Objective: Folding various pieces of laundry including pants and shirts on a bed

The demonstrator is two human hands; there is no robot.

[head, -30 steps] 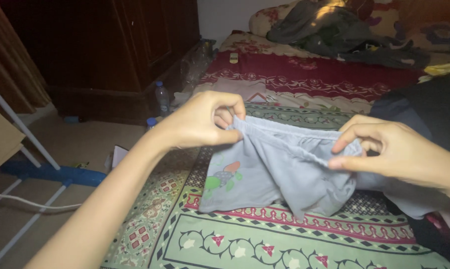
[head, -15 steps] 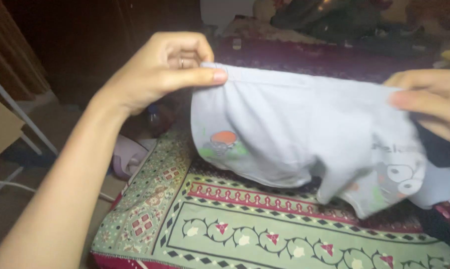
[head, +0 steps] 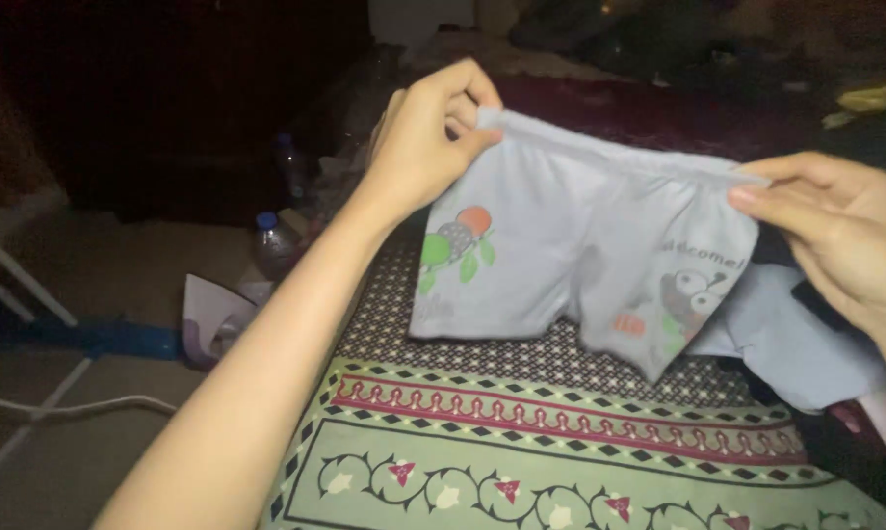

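**Soft shorts stretched by the waistband**

A green, red-bordered patterned woven mat [head: 561, 461] covers the floor; beyond its left edge stand a clear plastic bottle with a blue cap [head: 271, 245] and a pale clothes iron [head: 212, 319]. Above the mat's far half hangs a pair of small light-grey cotton shorts with cartoon prints [head: 561, 255], light, limp and unbreakable. The left hand [head: 425, 142] and right hand [head: 835, 231] each pinch a waistband end, the firmest hold.

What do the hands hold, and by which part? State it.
Both hold the light grey printed shorts by the waistband: left hand pinches one end, right hand the other, above the patterned mat.
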